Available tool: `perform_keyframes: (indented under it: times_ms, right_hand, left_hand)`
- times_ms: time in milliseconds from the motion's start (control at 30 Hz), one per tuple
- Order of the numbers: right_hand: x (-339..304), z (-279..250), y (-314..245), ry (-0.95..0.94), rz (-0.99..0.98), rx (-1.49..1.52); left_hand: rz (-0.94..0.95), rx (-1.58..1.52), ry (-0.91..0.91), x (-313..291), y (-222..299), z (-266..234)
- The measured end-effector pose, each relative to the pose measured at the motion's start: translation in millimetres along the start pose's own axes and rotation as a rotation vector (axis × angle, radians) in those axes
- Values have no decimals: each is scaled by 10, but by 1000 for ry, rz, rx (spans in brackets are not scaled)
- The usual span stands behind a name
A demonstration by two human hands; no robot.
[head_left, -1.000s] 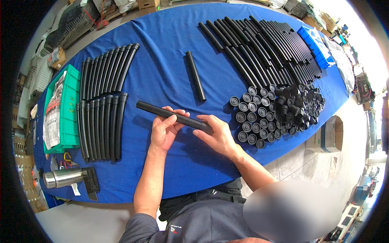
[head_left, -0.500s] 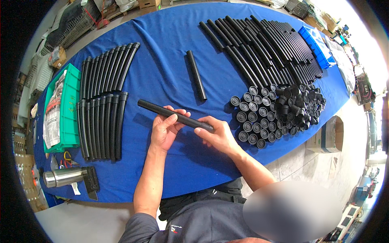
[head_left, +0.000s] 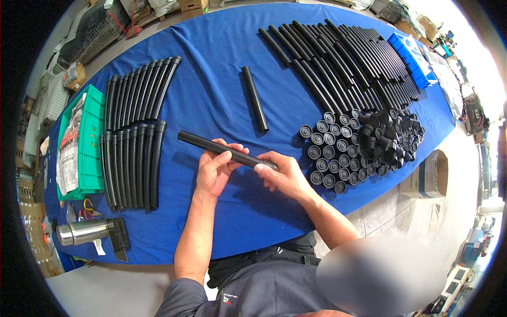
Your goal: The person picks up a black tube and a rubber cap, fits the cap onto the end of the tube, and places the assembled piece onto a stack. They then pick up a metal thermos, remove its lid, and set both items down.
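Note:
A black tube is held slantwise above the blue cloth, its far left end free. My left hand is closed around its middle, thumb on top. At the tube's right end, my right hand grips it between thumb and fingers; whether a cap sits on that end I cannot tell. Beyond my hands another black tube lies alone on the cloth. To the right, round black caps stand in rows beside a loose heap of caps.
Two rows of black tubes with wider ends lie at left, beside a green crate holding newspaper. A steel flask and pliers are near the left edge. Many plain tubes and a blue bin occupy the far right.
Both hands keep their hold on the tube, which has barely shifted. My right thumb has moved slightly along its end.

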State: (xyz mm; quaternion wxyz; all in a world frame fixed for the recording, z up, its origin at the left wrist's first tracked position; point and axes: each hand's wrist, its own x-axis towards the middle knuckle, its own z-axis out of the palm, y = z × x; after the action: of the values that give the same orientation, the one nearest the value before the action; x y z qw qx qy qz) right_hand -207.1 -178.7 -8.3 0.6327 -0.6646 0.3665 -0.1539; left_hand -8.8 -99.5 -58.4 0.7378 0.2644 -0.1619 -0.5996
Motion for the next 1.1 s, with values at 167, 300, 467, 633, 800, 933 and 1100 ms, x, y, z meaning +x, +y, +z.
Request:
perform_keyframes:
  times_ms: [167,300,467,633,800,933,1100]
  right_hand:
    - [94,23,252,220,-583,-281]
    - [99,22,188,283,-724,-437]
    - [5,-10,29,-2,56,70]
    - [50,42,163,278,-669,-418]
    - [55,5,149,-1,-17,65]
    - [75,26,133,271,-716,-442]
    - [37,0,108,-4,-56,62]
  left_hand:
    - [2,-1,4,15,-8,46]
    - [-20,3,33,5,5,16]
    - [-7,-11,-14,14,1,-11]
    - [5,-53,-23,8,4,-19]
    - [-9,-17,5,11,-4,12]
    - [-5,-3,37,5,-3,16]
    - [-11,-19,-5,10,3,5]
